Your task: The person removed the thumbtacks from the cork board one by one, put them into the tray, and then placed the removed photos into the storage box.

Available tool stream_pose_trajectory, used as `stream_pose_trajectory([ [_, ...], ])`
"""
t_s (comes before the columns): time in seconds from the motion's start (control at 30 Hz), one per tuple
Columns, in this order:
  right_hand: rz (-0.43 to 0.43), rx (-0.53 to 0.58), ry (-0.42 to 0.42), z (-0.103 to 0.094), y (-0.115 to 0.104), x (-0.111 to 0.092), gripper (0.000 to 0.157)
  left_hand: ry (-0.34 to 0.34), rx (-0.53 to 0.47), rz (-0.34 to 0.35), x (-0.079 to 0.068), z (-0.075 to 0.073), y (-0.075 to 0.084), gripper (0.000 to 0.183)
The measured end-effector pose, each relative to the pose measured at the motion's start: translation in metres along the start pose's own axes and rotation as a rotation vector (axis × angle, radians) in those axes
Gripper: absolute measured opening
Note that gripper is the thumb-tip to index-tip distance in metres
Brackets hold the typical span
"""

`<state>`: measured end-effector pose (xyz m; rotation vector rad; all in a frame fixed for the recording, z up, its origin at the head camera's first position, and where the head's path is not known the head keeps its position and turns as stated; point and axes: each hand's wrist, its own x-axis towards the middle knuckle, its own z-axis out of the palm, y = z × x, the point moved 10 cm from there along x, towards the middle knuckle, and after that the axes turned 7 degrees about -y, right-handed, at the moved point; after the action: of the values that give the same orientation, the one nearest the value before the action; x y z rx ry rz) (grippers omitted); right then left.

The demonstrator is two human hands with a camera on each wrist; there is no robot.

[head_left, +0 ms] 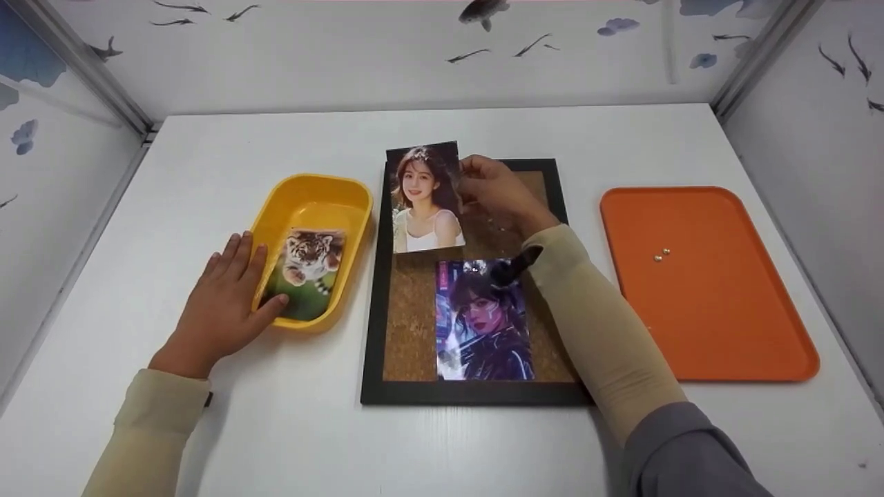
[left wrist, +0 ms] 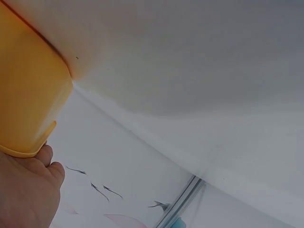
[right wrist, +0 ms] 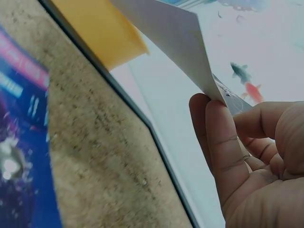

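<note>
My right hand (head_left: 498,192) pinches the right edge of a portrait photo (head_left: 427,200) of a long-haired person in a white top. This photo is raised above the upper left of a black-framed cork board (head_left: 411,317); its pale back (right wrist: 173,40) faces the right wrist view. Lower on the cork lies a purple cyberpunk picture (head_left: 483,331), with a silver pushpin (right wrist: 10,164) at its top. My left hand (head_left: 219,304) rests at the left rim of a yellow basket (head_left: 331,190), fingers extended. Inside the basket lies a tiger cub photo (head_left: 307,276).
An orange tray (head_left: 718,304) stands right of the board, with two small silver pins (head_left: 661,255) on it. The white table (head_left: 290,442) is bounded by pale panels (head_left: 345,62) with fish drawings at the back and sides.
</note>
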<state>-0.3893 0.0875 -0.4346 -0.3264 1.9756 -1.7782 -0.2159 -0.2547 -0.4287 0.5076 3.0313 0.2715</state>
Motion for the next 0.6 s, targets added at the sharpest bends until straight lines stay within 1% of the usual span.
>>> stream_pose_trajectory([
  [0.2,-0.037,0.003,-0.037,0.009,-0.016,-0.003,0.020,-0.010,0.002,-0.002,0.000,-0.002,0.000,0.088],
  [0.37,-0.060,-0.004,-0.048,0.014,-0.027,-0.006,0.017,-0.015,0.006,-0.006,0.001,-0.001,0.000,0.088],
  [0.6,-0.078,0.012,-0.067,0.024,-0.032,-0.007,0.016,0.015,-0.018,0.015,-0.001,-0.004,0.002,0.087],
])
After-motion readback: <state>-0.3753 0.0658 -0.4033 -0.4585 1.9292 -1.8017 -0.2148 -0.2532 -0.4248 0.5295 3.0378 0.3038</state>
